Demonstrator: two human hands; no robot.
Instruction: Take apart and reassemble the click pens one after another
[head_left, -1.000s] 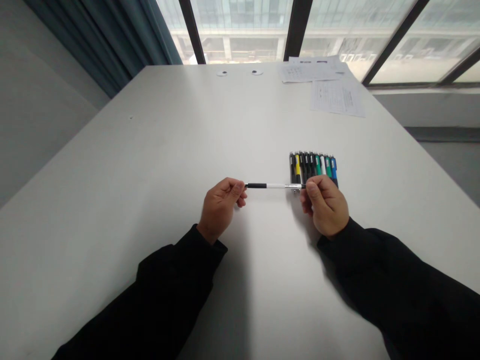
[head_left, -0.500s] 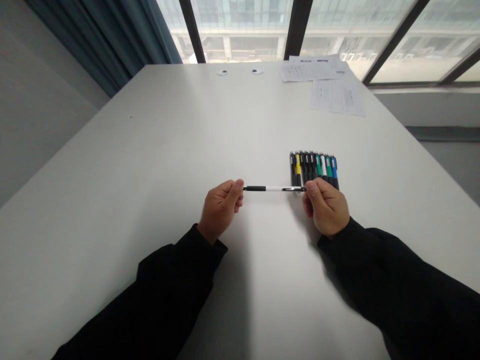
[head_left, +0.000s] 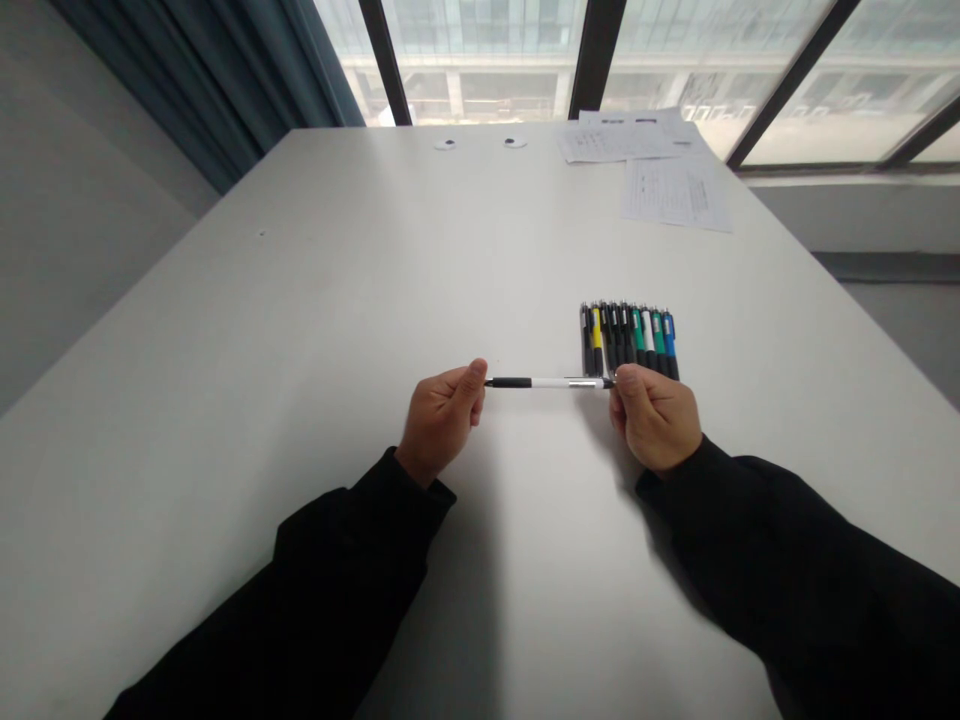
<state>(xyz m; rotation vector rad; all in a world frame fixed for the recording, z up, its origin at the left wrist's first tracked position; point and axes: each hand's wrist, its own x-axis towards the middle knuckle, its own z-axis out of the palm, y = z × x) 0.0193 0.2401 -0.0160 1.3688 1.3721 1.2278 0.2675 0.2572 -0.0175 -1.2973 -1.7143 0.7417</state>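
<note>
A white pen with a black grip is stretched level between my two hands, above the table. My left hand pinches its tip end, where the black grip lies. At the other end, my right hand pinches the pen beside its metal clip. Just beyond my right hand lies a row of pens side by side, in black, yellow, green, white and blue. My right hand hides the lower ends of some of them.
The white table reaches to the windows. Printed papers lie at its far right. Two small white oval pieces with dark spots are near the far edge. A blue curtain hangs at the far left.
The pen has rolled slightly about its length, so its clip shows from another side. My right hand has shifted a touch to the right; the row of pens stays put.
</note>
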